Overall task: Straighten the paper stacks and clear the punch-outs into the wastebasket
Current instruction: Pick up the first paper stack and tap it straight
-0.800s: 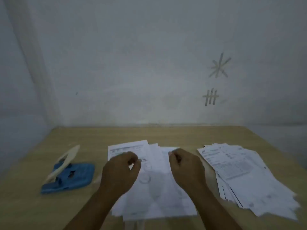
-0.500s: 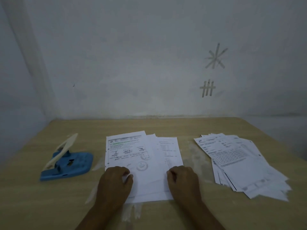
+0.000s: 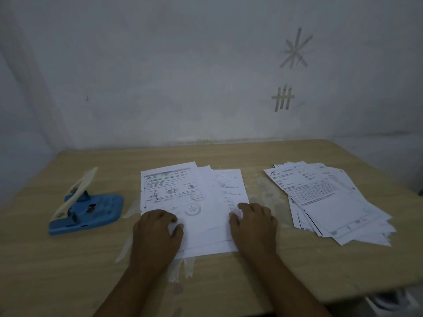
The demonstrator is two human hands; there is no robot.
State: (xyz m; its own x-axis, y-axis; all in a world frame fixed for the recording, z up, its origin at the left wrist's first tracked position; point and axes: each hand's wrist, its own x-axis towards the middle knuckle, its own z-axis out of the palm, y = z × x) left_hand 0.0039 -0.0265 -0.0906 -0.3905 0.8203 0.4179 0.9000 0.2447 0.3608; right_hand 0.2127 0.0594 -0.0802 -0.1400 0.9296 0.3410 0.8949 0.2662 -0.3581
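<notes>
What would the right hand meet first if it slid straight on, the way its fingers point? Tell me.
Only the sheets of the middle paper stack under the right hand; beyond them, bare table, then probably the wall.

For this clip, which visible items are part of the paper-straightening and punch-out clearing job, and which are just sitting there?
Part of the job:
- middle paper stack, with the left hand and right hand resting on its near corners
- right paper stack, fanned out and untouched

Just there:
- blue hole punch on the wooden table
- tape marks on the wall

No wastebasket shows.
</notes>
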